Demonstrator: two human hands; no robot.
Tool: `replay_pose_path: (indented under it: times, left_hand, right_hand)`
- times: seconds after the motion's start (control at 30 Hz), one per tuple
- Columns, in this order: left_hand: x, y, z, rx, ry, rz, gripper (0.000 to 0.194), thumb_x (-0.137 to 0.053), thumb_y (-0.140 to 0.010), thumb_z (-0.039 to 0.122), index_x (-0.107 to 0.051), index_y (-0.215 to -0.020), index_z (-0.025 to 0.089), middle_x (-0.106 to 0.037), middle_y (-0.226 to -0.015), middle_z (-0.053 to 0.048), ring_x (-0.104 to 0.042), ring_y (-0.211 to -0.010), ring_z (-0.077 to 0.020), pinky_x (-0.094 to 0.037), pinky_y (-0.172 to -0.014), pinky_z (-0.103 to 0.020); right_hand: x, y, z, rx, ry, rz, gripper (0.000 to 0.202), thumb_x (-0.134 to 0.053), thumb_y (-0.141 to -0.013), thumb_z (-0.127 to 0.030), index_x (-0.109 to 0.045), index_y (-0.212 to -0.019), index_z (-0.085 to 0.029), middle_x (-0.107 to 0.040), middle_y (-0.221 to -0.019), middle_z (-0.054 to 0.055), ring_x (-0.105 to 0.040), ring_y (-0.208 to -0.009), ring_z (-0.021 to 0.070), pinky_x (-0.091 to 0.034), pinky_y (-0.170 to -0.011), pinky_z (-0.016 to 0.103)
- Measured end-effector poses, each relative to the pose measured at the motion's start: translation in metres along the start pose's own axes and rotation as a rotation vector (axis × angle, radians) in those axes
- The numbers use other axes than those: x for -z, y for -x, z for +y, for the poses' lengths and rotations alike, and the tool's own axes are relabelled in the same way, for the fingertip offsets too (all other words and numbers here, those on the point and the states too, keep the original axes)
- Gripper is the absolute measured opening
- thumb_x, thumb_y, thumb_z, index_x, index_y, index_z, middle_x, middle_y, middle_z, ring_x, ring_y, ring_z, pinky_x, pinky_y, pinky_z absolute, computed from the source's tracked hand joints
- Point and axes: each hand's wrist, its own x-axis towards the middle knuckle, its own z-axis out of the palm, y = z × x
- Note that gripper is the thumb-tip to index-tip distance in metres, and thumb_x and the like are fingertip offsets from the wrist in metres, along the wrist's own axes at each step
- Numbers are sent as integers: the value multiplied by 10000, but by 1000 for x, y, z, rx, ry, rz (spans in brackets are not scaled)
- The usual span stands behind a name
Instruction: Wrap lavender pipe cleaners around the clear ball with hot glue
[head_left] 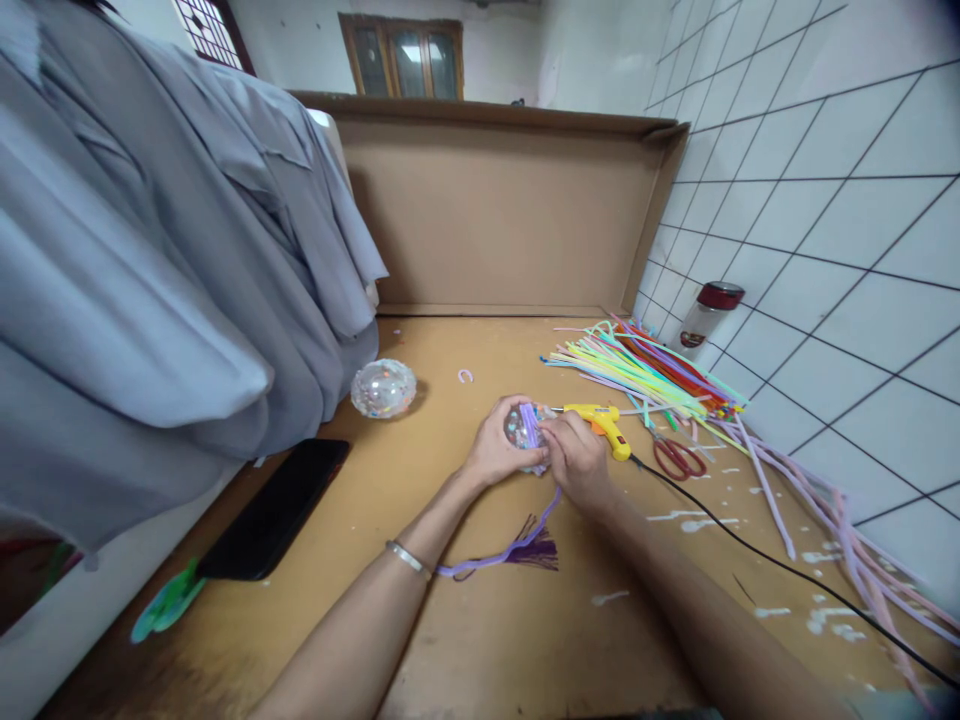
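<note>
— What's the biggest thing here?

— The brown counter [420, 345]. It holds nearly everything up.

— And next?

— A big cardboard sheet [510, 215] stands at the back, maybe like a wall to stop things falling off. Grey cloth [225, 250] hangs on the left. By the tiles there's a bunch of fuzzy sticks [645, 370], pushed aside, maybe to leave room for the arms.

— What are the hands doing?

— The left hand [495, 440] has its grip curved around a see-through ball [516, 432], in front of the person, maybe so it can't roll. The right hand [579, 450] has its grip squeezed small, fingertips pinched on the purple strips [530, 425] on the ball's side.

— What's near them?

— A yellow glue gun [600, 413] lies just past the right hand, maybe for easy reaching. A clear bowl [384, 388] sits off to the left, and red scissors [679, 459] lie to the right, near the sticks.

— And the smallest?

— A tiny pink curl [466, 376], alone beyond the left hand. I can't tell why it's there.
</note>
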Motion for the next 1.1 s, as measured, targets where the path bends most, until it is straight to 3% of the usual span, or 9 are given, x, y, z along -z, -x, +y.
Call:
replay_pose_path:
  times: [0.73,1.1]
  left_hand:
    - [3,0,2,-5,-21,-40,666,-774,-530,184,-522,-1147,189,-599,-1106,-45,-600,-1031,-212,-482,-951,-354]
    - [3,-3,-3,-114,-152,-17,673,-793,-514,186,-539,-1137,157,-465,-1325,-142,-446,-1291,-301,-354,-1105,-445]
  right_hand:
    - [2,-2,0,55,42,-24,224,-419,-901,-124,-634,-941,-175,-619,-803,75,-572,-747,186,-463,-677,317]
    - [2,-4,-1,64,54,-12,177,-440,-909,-119,-611,-919,-163,-611,-799,74,-571,-760,178,-456,-671,297]
